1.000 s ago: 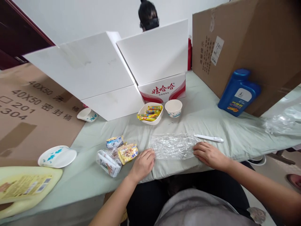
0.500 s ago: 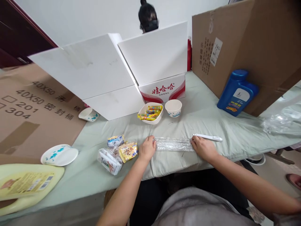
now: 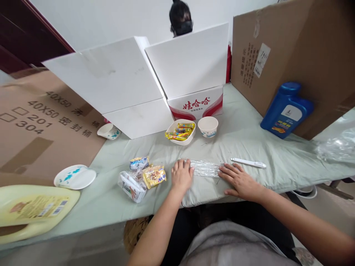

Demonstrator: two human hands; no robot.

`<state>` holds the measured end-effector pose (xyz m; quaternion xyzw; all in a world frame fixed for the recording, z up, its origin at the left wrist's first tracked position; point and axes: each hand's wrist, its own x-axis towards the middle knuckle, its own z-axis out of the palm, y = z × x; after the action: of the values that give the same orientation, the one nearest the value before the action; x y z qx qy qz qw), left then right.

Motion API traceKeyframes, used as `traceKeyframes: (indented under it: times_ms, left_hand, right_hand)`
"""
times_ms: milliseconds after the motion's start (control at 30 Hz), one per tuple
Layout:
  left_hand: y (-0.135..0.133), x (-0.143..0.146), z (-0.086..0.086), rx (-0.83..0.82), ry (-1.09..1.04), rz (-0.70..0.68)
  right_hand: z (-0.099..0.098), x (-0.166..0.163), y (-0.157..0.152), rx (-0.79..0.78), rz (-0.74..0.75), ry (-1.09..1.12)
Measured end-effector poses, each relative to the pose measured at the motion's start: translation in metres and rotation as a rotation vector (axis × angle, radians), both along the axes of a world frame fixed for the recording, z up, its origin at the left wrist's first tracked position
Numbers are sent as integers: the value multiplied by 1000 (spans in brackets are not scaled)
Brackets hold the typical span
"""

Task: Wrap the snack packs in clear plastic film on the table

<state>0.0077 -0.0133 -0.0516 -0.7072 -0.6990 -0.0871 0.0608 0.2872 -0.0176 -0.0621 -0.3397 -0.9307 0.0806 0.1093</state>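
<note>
A strip of crinkled clear plastic wrap (image 3: 205, 168) lies flat on the green cloth between my hands. My left hand (image 3: 182, 175) rests palm down over its left end, fingers extended. On the right end lie the fingertips of my right hand (image 3: 240, 182), spread and flat. Just beyond the right hand is a white, slim utility knife (image 3: 248, 162). Left of my left hand sit several wrapped snacks, among them a yellow packet (image 3: 154, 176), a blue-and-yellow packet (image 3: 139, 163) and a white packet (image 3: 132, 187).
Behind the wrap stand a bowl of yellow-wrapped sticks (image 3: 190, 138) and a white bowl (image 3: 208, 127). White boxes (image 3: 191, 62) rise behind them, with a person's head beyond. A blue bottle (image 3: 285, 111) leans by a brown carton (image 3: 266, 44) at right; a pale yellow jug (image 3: 63, 201) lies at left.
Both hands have gone from gripping the wrap's ends to lying flat on it, fingers stretched out. They are closer together. The camera view has shifted slightly.
</note>
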Motion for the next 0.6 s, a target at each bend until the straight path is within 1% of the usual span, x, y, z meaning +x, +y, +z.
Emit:
traceKeyframes:
  times_ms: [67,100,167,233,333,400,500,533,600]
  left_hand:
    - [0,-6,3,20,17,60]
    - [-3,-5,4,46,15,66]
    - [-14,7,8,104,-29,11]
    - [-31,28,9,106,-133,-131]
    - [-54,55,6,3,-322,-414]
    - [-62,60,3,-37,-404,-545]
    - [-64,52,-1,-83,-517,-652]
    - [-63,48,-3,-101,-563,-667]
    - [-61,41,-8,-102,-648,-652]
  right_hand:
    - [1,18,-9,-14,43,8]
    - [1,26,-15,-15,57,22]
    - [0,38,-27,8,59,65]
    - [1,43,-39,38,60,111]
    - [13,37,-52,25,110,179]
    - [29,27,-55,-43,158,239]
    - [56,10,-46,-238,191,335]
    - [62,3,-38,-312,171,359]
    - [67,-12,-15,-414,47,375]
